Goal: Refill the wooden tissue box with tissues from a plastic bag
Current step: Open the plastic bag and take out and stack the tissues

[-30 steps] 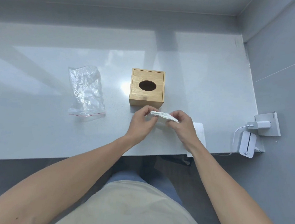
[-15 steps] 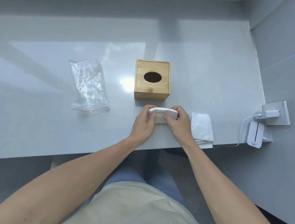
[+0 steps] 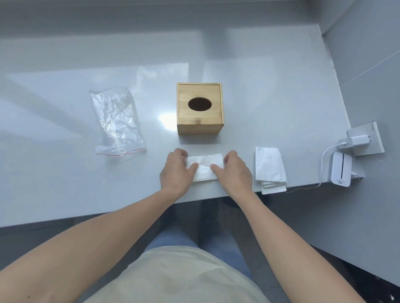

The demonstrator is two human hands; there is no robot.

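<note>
The left hand (image 3: 177,171) and the right hand (image 3: 234,174) press a folded tissue (image 3: 205,167) flat on the table (image 3: 49,163), holding its two ends; its ends are hidden under the fingers. The wooden tissue box (image 3: 200,109) stands just behind it, its oval hole dark inside. The plastic bag (image 3: 116,121) lies at the left, apart. A tissue stack (image 3: 270,169) lies at the right.

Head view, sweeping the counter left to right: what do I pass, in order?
plastic bag → left hand → folded tissue held flat between both hands → right hand → tissue stack → white device by the wall. The wooden tissue box sits behind the hands, so I left it out.
</note>
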